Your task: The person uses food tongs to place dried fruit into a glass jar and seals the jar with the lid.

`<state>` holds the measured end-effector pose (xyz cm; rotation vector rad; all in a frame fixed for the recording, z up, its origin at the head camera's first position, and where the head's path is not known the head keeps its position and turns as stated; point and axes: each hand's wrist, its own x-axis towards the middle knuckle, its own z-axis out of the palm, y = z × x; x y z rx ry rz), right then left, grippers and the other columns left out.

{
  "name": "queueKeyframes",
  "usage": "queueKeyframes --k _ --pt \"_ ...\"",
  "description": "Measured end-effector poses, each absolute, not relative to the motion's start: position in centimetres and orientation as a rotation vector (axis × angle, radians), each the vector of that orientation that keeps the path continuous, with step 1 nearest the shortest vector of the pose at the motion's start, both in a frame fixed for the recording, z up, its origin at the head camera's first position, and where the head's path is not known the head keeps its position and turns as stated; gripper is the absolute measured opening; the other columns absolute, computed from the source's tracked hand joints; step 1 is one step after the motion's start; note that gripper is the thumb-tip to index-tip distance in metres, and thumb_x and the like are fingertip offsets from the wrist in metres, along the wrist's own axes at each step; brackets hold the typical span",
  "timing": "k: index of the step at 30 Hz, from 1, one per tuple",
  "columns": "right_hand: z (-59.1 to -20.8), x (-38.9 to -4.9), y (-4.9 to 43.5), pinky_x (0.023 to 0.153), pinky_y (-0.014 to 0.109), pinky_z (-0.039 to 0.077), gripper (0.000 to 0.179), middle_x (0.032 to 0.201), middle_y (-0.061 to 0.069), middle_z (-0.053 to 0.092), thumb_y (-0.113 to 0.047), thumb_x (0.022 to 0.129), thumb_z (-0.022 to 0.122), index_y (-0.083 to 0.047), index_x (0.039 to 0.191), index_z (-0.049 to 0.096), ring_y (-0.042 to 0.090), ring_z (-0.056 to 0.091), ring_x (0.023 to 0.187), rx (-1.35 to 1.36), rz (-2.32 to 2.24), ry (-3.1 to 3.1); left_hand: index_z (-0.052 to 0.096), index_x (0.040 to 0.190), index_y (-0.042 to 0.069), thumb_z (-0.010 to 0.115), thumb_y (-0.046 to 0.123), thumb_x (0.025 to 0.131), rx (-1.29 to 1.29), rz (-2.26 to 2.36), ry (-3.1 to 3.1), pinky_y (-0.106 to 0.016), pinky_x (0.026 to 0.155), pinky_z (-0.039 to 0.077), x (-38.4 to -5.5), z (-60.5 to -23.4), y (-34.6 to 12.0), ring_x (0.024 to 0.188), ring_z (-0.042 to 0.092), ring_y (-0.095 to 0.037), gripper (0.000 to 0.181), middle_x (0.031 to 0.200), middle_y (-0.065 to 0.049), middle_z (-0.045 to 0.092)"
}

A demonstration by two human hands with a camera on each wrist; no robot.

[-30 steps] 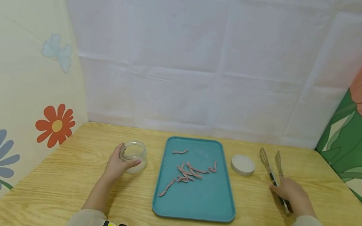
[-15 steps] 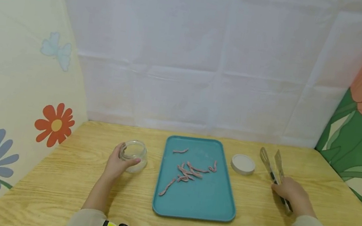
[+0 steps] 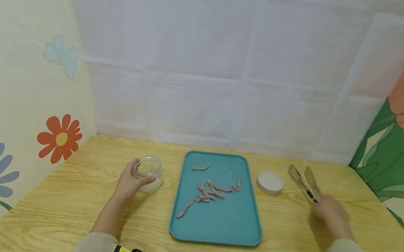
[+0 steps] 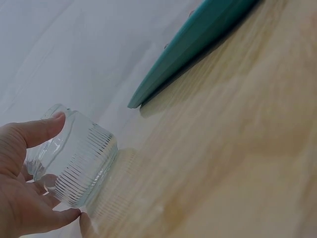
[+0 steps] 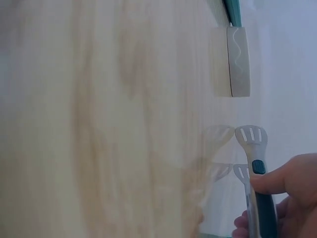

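My left hand [image 3: 132, 181] holds a clear glass jar [image 3: 154, 184] by its side, thumb near the rim. No lid is on the jar; its ribbed wall [image 4: 81, 163] shows in the left wrist view, the base at the table. On the right, my right hand [image 3: 331, 211] grips a pair of metal tongs [image 5: 266, 208] with dark handle pads, thumb on one arm. Their two slotted heads [image 5: 251, 135] stand apart and point away from me. The hand hides the rear of the tongs. Several pinkish, worm-like strips [image 3: 210, 190] lie scattered on a teal tray [image 3: 219, 230] between the hands.
A round white lid [image 3: 270, 182] lies on the wooden table [image 3: 149, 238], between the tray and the tongs. White cloth [image 3: 180, 55] hangs behind the table. Flower-printed panels [image 3: 3, 95] stand at both sides.
My right hand has closed round the tongs and turned them a little, so both slotted heads show more of their faces. The left hand and jar stay in place.
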<state>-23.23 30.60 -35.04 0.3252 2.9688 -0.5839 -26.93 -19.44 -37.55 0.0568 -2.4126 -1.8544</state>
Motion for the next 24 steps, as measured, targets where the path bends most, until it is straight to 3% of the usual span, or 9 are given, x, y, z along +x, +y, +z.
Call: queueKeyframes --k 17,24 --pt "-33.8 -23.1 31.0 0.036 0.028 0.033 0.025 0.053 0.007 0.041 -0.016 0.081 0.04 -0.005 0.059 0.044 0.019 0.039 0.044 0.308 -0.593 3.121 0.011 0.137 0.002 0.071 0.013 0.07 0.058 -1.866 -2.41 -0.047 0.097 0.019 -26.9 -37.5 -19.3 0.124 0.013 -0.037 0.09 0.138 -0.021 0.015" --pt "-32.7 -23.5 30.3 0.036 0.031 0.033 0.025 0.057 0.012 0.044 -0.017 0.083 0.049 0.003 0.067 0.047 0.024 0.041 0.047 0.217 -0.581 3.277 0.01 0.137 0.002 0.072 0.014 0.07 0.071 -1.872 -2.405 -0.048 0.097 0.017 -26.9 -37.5 -19.4 0.124 0.012 -0.038 0.092 0.139 -0.022 0.013"
